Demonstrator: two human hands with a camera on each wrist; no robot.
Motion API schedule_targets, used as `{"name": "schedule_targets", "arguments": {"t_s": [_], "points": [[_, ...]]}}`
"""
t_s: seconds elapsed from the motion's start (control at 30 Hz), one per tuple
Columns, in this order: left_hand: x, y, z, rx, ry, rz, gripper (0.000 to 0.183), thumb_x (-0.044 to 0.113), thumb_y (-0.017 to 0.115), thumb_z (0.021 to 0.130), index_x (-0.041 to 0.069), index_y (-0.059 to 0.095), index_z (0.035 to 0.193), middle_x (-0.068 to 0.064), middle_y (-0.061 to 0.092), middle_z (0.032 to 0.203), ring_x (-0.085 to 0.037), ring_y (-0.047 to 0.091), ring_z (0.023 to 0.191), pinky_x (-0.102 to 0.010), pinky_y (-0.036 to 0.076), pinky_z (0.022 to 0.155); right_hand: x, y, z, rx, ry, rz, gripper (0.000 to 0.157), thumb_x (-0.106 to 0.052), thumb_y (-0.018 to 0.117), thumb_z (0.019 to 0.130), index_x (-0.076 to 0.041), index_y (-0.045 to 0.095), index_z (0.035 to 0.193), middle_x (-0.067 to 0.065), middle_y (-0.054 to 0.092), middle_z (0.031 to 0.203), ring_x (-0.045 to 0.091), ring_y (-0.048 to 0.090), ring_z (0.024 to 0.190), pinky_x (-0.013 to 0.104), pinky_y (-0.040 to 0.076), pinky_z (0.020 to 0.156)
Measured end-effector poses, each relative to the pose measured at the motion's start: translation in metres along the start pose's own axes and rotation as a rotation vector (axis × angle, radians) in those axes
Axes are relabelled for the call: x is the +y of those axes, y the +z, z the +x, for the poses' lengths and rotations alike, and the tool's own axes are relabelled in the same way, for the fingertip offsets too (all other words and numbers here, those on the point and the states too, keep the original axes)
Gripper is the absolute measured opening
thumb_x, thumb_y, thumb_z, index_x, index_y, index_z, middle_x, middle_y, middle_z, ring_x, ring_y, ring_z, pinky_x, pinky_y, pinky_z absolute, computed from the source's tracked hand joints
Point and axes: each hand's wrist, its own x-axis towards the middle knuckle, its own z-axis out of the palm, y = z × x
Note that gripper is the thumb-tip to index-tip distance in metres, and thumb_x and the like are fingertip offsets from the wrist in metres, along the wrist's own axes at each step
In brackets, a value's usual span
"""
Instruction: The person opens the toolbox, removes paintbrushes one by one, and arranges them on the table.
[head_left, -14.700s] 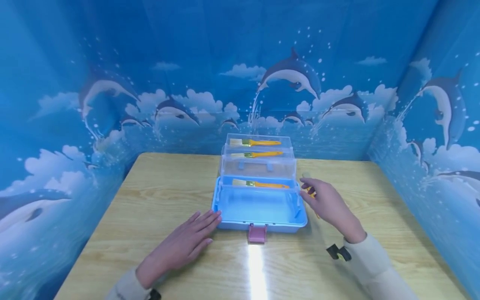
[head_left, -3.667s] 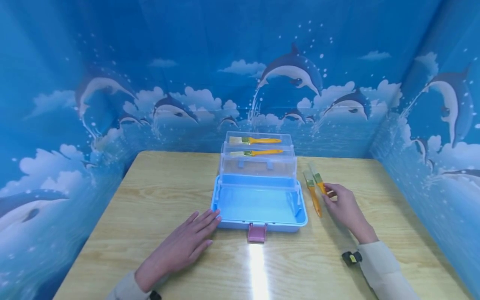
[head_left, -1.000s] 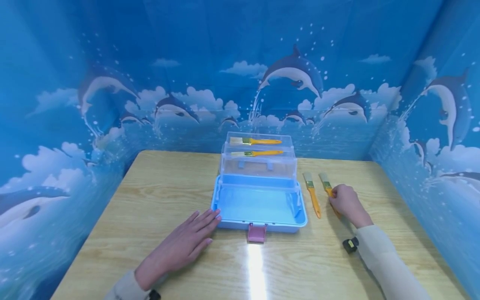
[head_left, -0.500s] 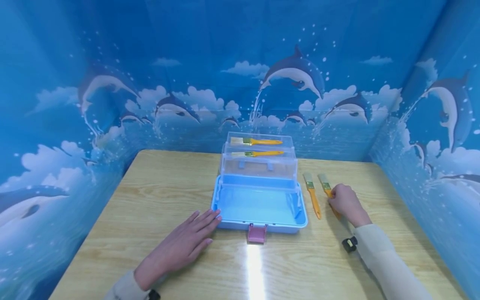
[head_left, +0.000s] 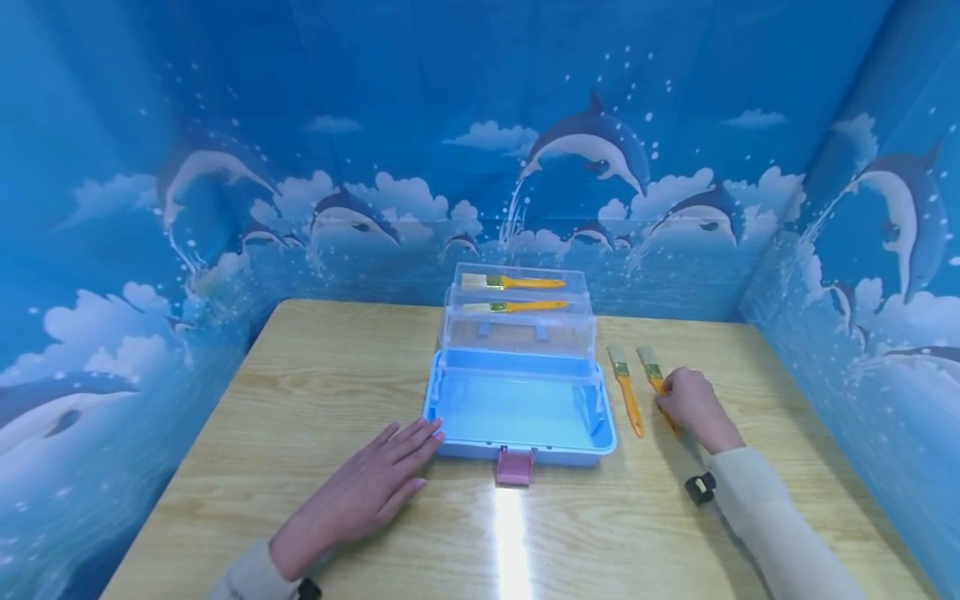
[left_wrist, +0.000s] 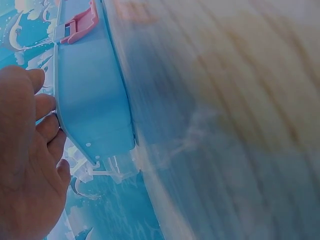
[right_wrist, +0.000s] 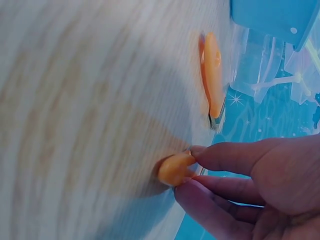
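On the wooden table stands a blue storage box with its clear tiered trays raised at the back. My left hand rests its straight fingers on the box's front left corner. To the right of the box, my right hand pinches the orange handle of a paintbrush between thumb and fingers. That brush lies on the table, its pale bristles pointing away from me. Another paintbrush lies nearly parallel, between it and the box. In the right wrist view, the held handle's end shows at the fingertips.
One paintbrush lies across the top tray and another paintbrush in the tray below. A pink latch hangs at the box's front. Blue dolphin-print curtains surround the wooden table at the back and sides.
The brush from the lowest tray has come out; two brushes now lie on the table at the right. My right hand has shifted its brush rightward, apart from the other. The left hand stays put.
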Motion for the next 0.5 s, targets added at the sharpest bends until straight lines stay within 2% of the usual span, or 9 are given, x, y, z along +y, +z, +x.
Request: {"name": "schedule_targets", "arguments": {"t_s": [0.17, 0.27, 0.33, 0.4, 0.5], "points": [[0.000, 0.000, 0.000, 0.003, 0.004, -0.003, 0.057, 0.036, 0.043, 0.109, 0.016, 0.030, 0.161, 0.002, 0.022, 0.169, -0.019, 0.024, 0.155, -0.028, -0.006, 0.128, 0.002, 0.000, -0.002, -0.017, -0.005, 0.011, 0.021, -0.007, 0.063, 0.092, 0.014, 0.068, 0.095, 0.009, 0.059, 0.067, 0.016, 0.050, 0.054, 0.028, 0.045, 0.049], [0.000, 0.000, 0.000, -0.007, 0.000, -0.006, 0.057, 0.036, 0.043, 0.109, 0.017, 0.029, 0.162, 0.003, 0.022, 0.169, -0.018, 0.023, 0.155, -0.033, 0.001, 0.129, 0.001, -0.002, -0.004, -0.027, -0.004, -0.009, 0.022, -0.011, 0.065, 0.093, 0.011, 0.069, 0.094, 0.008, 0.058, 0.066, 0.016, 0.050, 0.054, 0.029, 0.044, 0.049], [0.000, 0.000, 0.000, -0.007, 0.002, 0.000, 0.058, 0.036, 0.044, 0.109, 0.017, 0.029, 0.161, 0.002, 0.022, 0.169, -0.018, 0.024, 0.155, -0.039, 0.009, 0.129, 0.000, -0.005, -0.006, -0.036, 0.002, -0.037, 0.029, -0.014, 0.066, 0.093, 0.014, 0.068, 0.102, 0.014, 0.064, 0.074, 0.019, 0.055, 0.059, 0.032, 0.047, 0.052], [0.000, -0.001, 0.001, -0.008, 0.003, 0.009, 0.058, 0.036, 0.045, 0.109, 0.016, 0.029, 0.161, 0.002, 0.022, 0.169, -0.018, 0.024, 0.155, -0.043, 0.015, 0.127, -0.003, -0.008, -0.008, -0.048, 0.011, -0.070, 0.039, -0.017, 0.067, 0.094, 0.016, 0.064, 0.114, 0.023, 0.069, 0.089, 0.026, 0.062, 0.069, 0.037, 0.054, 0.058], [0.000, -0.001, 0.001, -0.020, -0.002, 0.012, 0.058, 0.035, 0.046, 0.109, 0.016, 0.030, 0.161, 0.002, 0.022, 0.169, -0.018, 0.024, 0.155, -0.045, 0.018, 0.127, -0.008, -0.014, -0.011, -0.069, 0.014, -0.110, 0.049, -0.019, 0.066, 0.096, 0.018, 0.057, 0.126, 0.033, 0.067, 0.110, 0.037, 0.068, 0.089, 0.047, 0.059, 0.071]]}}
